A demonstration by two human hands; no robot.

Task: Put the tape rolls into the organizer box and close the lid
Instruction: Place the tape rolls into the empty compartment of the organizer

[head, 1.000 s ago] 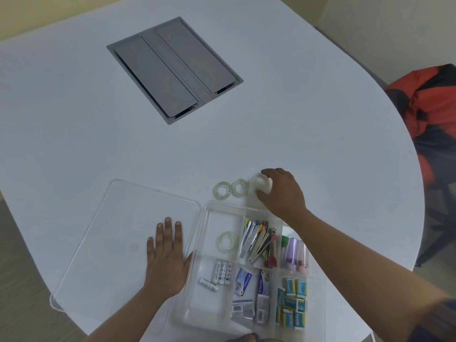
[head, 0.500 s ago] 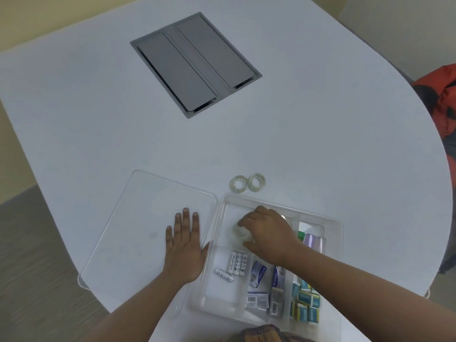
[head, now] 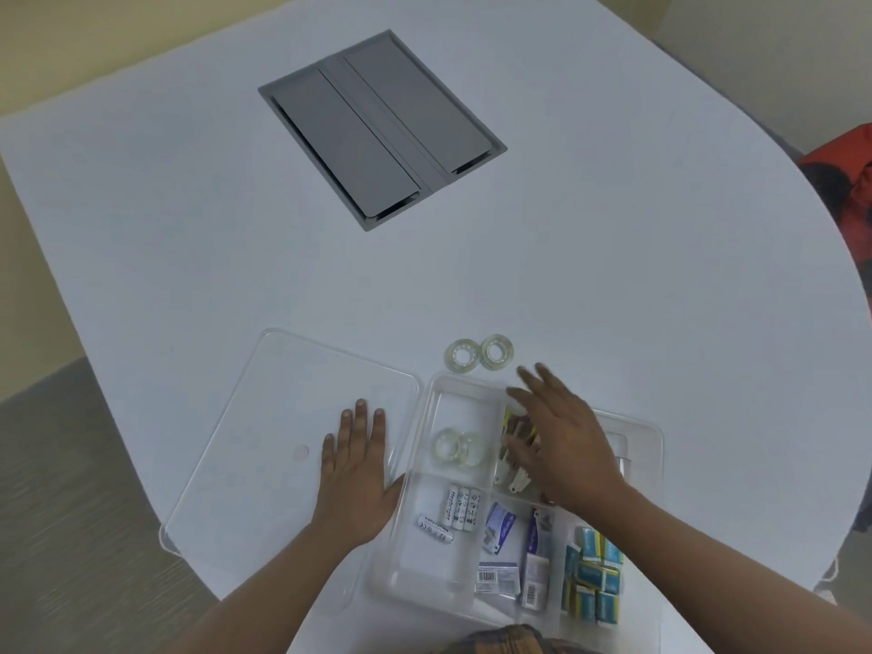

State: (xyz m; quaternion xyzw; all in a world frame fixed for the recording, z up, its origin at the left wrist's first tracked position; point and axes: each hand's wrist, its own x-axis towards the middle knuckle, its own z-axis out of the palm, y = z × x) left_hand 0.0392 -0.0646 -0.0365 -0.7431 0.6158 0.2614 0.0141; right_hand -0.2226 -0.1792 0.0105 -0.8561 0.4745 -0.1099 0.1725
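White round-edged table (head: 613, 257) carries a grey rectangular metal cable hatch (head: 382, 129), set flush, two flaps shut. Red and black fabric bundle (head: 844, 181) at right edge, off the table. Grey wood-grain floor (head: 61, 512) lower left.

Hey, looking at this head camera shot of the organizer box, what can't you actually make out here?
- Head view: right hand is motion-blurred, so the fingertips are unclear.
- Right hand and forearm cover the box's upper-right compartments; clips only partly show.
- Print on the batteries and packets is too small to read.
- Organizer box near edge is cut off at the frame bottom.
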